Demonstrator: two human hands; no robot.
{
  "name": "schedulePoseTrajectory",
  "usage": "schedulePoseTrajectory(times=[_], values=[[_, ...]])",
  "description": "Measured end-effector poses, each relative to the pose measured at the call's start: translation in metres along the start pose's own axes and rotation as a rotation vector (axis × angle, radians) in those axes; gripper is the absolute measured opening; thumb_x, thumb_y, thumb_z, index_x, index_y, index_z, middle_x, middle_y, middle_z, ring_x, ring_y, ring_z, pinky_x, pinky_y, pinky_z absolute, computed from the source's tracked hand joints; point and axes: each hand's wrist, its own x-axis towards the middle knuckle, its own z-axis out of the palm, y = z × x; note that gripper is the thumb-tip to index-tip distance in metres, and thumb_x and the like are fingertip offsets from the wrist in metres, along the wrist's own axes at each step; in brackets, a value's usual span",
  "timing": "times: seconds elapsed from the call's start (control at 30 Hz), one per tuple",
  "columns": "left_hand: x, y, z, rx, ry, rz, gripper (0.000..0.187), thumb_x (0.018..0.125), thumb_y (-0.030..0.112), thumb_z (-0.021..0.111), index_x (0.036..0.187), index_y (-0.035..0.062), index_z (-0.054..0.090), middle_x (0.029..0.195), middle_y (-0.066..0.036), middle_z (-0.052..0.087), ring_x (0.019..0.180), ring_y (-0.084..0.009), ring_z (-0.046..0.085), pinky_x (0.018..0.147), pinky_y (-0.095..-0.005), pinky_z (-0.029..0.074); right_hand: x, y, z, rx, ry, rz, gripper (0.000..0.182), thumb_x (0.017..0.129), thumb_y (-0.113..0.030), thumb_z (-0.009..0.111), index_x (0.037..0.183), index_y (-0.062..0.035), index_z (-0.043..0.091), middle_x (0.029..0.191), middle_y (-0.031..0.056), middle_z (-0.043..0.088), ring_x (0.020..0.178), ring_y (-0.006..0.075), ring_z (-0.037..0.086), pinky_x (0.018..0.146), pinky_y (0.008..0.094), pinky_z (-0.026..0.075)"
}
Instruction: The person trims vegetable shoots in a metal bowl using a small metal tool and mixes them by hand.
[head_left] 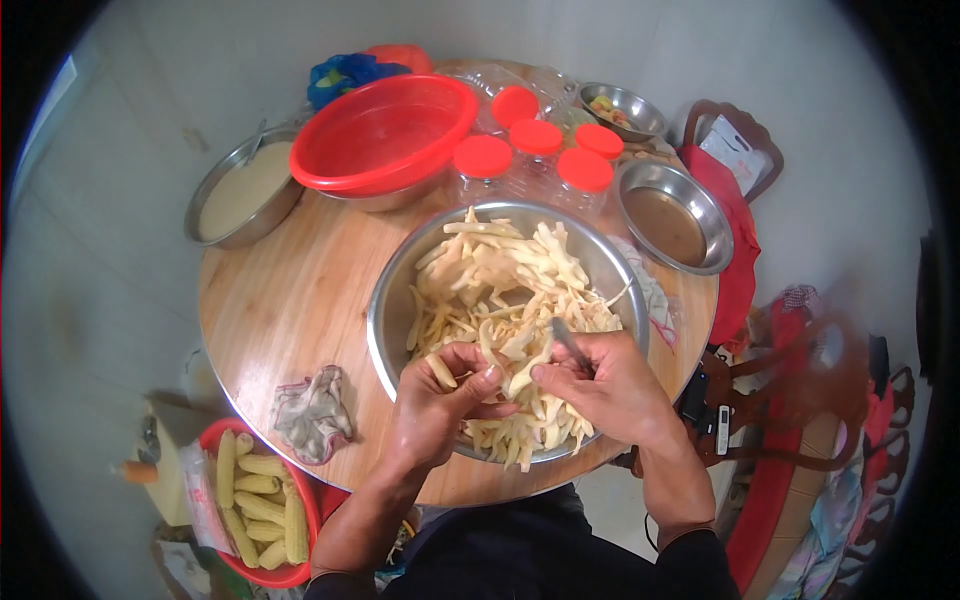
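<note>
A large steel bowl [383, 335] in front of me holds a heap of pale yellow, toe-like pieces that look like chicken feet [500, 265]. Above the bowl's near side, my left hand [440, 400] is closed around one pale piece [440, 371], which pokes out between thumb and fingers. My right hand [610, 385] grips a small grey knife-like tool [570, 345], its tip pointing up and left; most of its handle is hidden in the fist. Another pale piece [526, 374] touches the right thumb, between the two hands.
Behind the bowl stand red-lidded clear jars [536, 137] and a red basin [385, 135]. A bowl of cloudy liquid [245, 195] is at left, a bowl of brown liquid [665, 225] at right. A rag [313, 415] lies left, above a red tub of corn cobs [262, 500].
</note>
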Motion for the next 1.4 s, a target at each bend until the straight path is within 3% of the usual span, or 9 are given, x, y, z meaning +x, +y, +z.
schedulePoseTrajectory(times=[0.13,0.23,0.3,0.4,0.63,0.9,1.03,1.3,1.4], values=[[-0.004,0.02,-0.005,0.089,0.028,-0.052,0.018,0.097,0.008,0.072,0.108,-0.0014,0.062,0.099,-0.007,0.068,0.087,-0.0133,0.069,0.067,-0.0275,0.064,0.0,0.004,-0.015,-0.038,0.054,0.021,0.028,0.094,-0.016,0.075,0.075,-0.0008,0.061,0.064,-0.0095,0.04,0.061,0.0024,0.035,0.052,0.0255,0.03],[-0.008,0.033,-0.004,0.555,0.057,-0.039,0.022,0.098,0.009,0.071,0.112,-0.0028,0.06,0.102,-0.011,0.07,0.091,-0.0177,0.071,0.068,-0.0304,0.061,-0.003,-0.011,-0.02,-0.254,0.015,0.07,0.026,0.093,-0.017,0.076,0.077,-0.0012,0.063,0.062,-0.0086,0.04,0.059,0.003,0.036,0.052,0.0263,0.032],[-0.01,0.034,-0.005,1.094,0.013,0.221,0.023,0.099,0.011,0.068,0.116,-0.0028,0.059,0.102,-0.012,0.069,0.09,-0.0205,0.07,0.071,-0.0344,0.058,0.001,-0.013,-0.023,-0.287,-0.06,0.089,0.022,0.093,-0.018,0.076,0.084,-0.001,0.065,0.063,-0.0072,0.042,0.06,0.0035,0.037,0.053,0.0264,0.034],[-0.008,0.034,-0.013,1.186,0.029,0.253,0.026,0.101,0.013,0.066,0.121,-0.0012,0.059,0.103,-0.013,0.07,0.089,-0.0217,0.069,0.077,-0.0361,0.057,0.0,-0.011,-0.029,-0.347,-0.078,0.057,0.026,0.095,-0.023,0.073,0.094,0.001,0.065,0.065,0.0022,0.049,0.06,0.0119,0.045,0.057,0.0325,0.04],[-0.002,0.038,-0.026,0.443,-0.036,-0.035,0.024,0.097,0.007,0.068,0.119,-0.0004,0.063,0.102,-0.007,0.07,0.088,-0.015,0.07,0.078,-0.0312,0.057,-0.006,0.014,-0.026,-0.433,0.079,-0.363,0.02,0.104,-0.014,0.053,0.095,0.0037,0.057,0.076,0.0196,0.06,0.07,0.04,0.058,0.068,0.0436,0.046],[-0.004,0.034,-0.027,-0.085,-0.038,-0.12,0.033,0.09,-0.012,0.065,0.122,-0.0029,0.065,0.119,-0.015,0.069,0.111,-0.0333,0.07,0.095,-0.0425,0.059,-0.012,-0.01,-0.017,-0.362,-0.088,-0.155,0.018,0.103,-0.01,0.053,0.092,0.0043,0.052,0.071,0.0208,0.057,0.066,0.0416,0.058,0.063,0.0448,0.046],[-0.005,0.033,-0.029,-0.052,-0.098,-0.075,0.042,0.088,-0.017,0.062,0.128,-0.0035,0.062,0.124,-0.016,0.067,0.119,-0.0335,0.067,0.098,-0.0409,0.058,-0.011,-0.008,-0.016,-0.351,-0.088,-0.156,0.018,0.103,-0.01,0.054,0.091,0.0032,0.051,0.07,0.0192,0.058,0.064,0.0381,0.059,0.062,0.0444,0.046],[-0.004,0.034,-0.028,0.331,-0.052,-0.034,0.053,0.081,-0.013,0.076,0.132,-0.0038,0.061,0.122,-0.012,0.068,0.101,-0.0172,0.071,0.09,-0.0293,0.059,-0.01,-0.009,-0.017,-0.349,-0.119,-0.119,0.016,0.103,-0.009,0.053,0.092,0.0024,0.052,0.068,0.0168,0.058,0.063,0.0362,0.062,0.061,0.0433,0.047],[-0.006,0.037,-0.026,0.496,-0.068,-0.041,0.044,0.09,-0.006,0.073,0.132,-0.0018,0.062,0.122,-0.009,0.068,0.108,-0.0149,0.068,0.094,-0.028,0.057,-0.007,-0.01,-0.017,-0.37,-0.133,-0.103,0.013,0.103,-0.01,0.053,0.101,0.0026,0.058,0.067,0.0164,0.058,0.063,0.0361,0.063,0.061,0.0432,0.047]])
